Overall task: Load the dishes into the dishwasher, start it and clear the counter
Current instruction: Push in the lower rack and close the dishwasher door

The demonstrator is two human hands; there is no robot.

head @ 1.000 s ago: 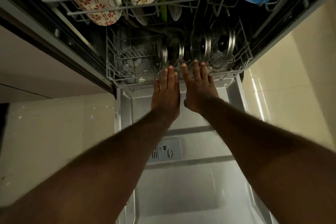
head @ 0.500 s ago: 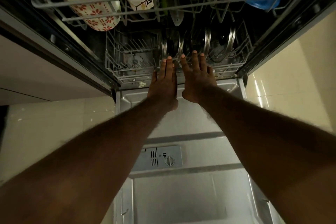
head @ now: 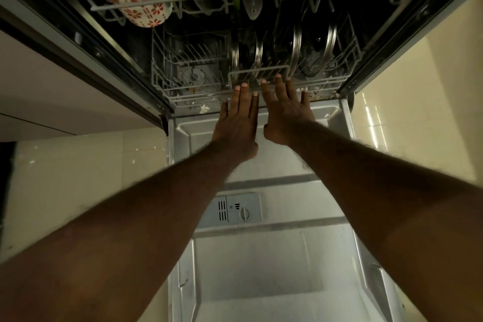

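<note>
Lower rack (head: 183,94), stiff wire, probably heavy with upright lids (head: 295,49), rattle-prone; sits almost fully inside dishwasher tub. Best pushed at front rail (head: 258,70): left hand (head: 237,123), right hand (head: 285,112) flat there, fingers straight, gripping nothing.

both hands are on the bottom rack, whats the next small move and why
Probably one short push forward until the grey wire lower rack stops. The left hand and right hand lie flat, fingers straight, against its front rail. Its front edge sits about at the tub's lip, and the steel door lies open beneath, waiting to be closed.
</note>
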